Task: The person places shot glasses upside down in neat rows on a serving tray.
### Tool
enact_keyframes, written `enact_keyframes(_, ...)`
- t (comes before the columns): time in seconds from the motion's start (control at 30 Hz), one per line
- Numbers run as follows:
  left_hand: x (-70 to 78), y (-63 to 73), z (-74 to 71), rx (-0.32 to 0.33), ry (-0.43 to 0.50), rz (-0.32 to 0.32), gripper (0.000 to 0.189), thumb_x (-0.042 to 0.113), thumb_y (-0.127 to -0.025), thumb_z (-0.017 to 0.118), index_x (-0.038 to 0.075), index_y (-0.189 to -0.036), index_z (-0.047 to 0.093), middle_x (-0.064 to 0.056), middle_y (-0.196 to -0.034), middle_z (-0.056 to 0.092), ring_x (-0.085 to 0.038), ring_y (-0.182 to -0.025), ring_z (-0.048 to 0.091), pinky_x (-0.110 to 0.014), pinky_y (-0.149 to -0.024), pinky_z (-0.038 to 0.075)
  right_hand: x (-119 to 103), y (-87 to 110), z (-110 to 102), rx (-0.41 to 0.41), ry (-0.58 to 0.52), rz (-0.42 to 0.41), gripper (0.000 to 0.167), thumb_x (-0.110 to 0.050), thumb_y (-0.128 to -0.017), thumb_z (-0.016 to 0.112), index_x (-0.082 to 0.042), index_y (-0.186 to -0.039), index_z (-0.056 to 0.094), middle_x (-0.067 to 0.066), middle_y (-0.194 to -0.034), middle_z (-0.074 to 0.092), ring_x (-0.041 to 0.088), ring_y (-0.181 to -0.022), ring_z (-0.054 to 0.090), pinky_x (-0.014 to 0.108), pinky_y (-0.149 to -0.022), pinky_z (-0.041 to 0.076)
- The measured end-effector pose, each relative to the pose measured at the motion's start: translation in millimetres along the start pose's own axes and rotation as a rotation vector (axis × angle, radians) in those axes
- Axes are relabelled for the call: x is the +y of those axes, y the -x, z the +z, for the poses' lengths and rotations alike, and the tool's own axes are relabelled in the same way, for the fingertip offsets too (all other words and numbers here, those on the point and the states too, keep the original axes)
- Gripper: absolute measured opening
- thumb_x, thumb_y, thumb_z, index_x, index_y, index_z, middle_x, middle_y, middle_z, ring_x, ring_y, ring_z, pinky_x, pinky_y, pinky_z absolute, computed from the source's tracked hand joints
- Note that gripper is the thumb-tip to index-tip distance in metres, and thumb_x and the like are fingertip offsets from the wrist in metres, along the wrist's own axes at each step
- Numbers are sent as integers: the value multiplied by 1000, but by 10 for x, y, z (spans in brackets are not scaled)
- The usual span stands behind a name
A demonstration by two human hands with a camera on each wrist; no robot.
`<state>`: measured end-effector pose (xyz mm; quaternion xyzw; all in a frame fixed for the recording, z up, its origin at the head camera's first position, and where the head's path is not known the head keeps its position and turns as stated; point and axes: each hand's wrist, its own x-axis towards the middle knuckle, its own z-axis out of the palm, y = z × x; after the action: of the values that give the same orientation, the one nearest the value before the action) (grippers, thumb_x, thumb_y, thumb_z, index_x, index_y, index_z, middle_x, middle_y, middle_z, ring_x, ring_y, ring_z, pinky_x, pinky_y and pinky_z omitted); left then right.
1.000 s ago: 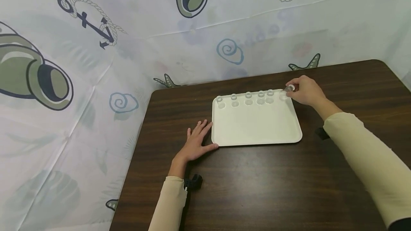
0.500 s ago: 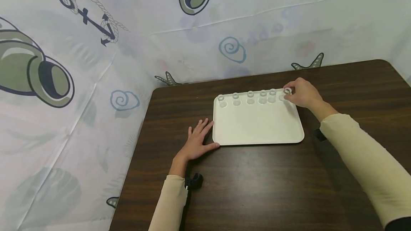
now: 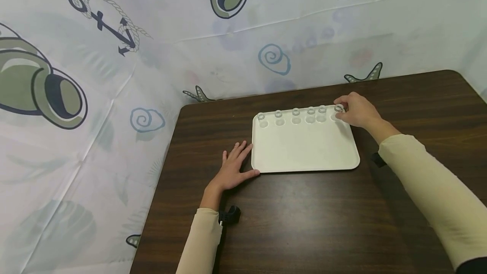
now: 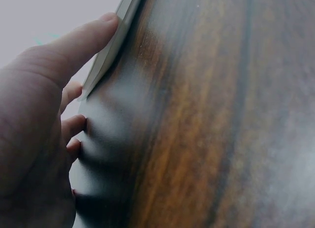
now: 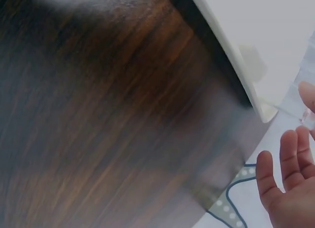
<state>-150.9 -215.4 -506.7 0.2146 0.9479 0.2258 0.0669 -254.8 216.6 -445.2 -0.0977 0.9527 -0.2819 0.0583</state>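
Along the far edge of a white tray (image 3: 304, 151) stands a row of several small clear glass bottles (image 3: 296, 116). My right hand (image 3: 358, 110) pinches the bottle at the right end (image 3: 338, 109) between thumb and fingers; it stands upright at the tray's far right corner. In the right wrist view, the right hand (image 5: 290, 179) shows only partly, with clear glass at the frame's edge. My left hand (image 3: 230, 172) lies beside the tray's left side with fingers spread. In the left wrist view, its thumb (image 4: 88, 43) rests against the tray rim (image 4: 110, 50).
Under the tray is a dark wood-grain table (image 3: 296, 219) with rounded corners. A white cloth (image 3: 228, 54) printed with anchors, shells and starfish hangs behind and to the left. Dark wrist devices (image 3: 229, 215) sit on both arms.
The right hand has brought its bottle from tilted to upright on the tray, at the right end of the row. My left hand stays in place at the tray's left side.
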Motion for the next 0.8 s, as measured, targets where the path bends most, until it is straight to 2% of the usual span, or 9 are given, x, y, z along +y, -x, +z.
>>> enact_keyframes(0.3,28,10,-5,13,8,7,89,62,-87,62,26,-158,23,-9,-163,17,-33,-149,7,-69,-109,1,99,70,-105,7,-38,-10,52,-31,-92,67,-2,-134,56,22,-118,51,37,-100,51,54,-79,43)
enact_keyframes(0.53,21,3,-4,13,8,10,89,63,-87,62,26,-158,22,-8,-163,16,-32,-149,7,-68,-109,-1,244,235,-226,121,-134,-44,58,-45,-95,62,0,-131,58,22,-120,51,38,-104,50,58,-85,40)
enact_keyframes(0.67,1,1,8,6,3,4,90,64,-87,61,27,-158,22,-7,-163,15,-31,-150,6,-68,-110,-1,318,357,-261,186,-197,-62,56,-44,-96,59,1,-129,60,20,-119,51,38,-105,48,58,-86,36)
enact_keyframes(0.8,-10,4,8,8,5,5,89,63,-87,62,27,-158,22,-7,-163,16,-32,-150,6,-68,-109,-1,403,494,-266,229,-199,-81,52,-41,-97,58,0,-129,60,20,-123,50,41,-109,47,60,-86,34)
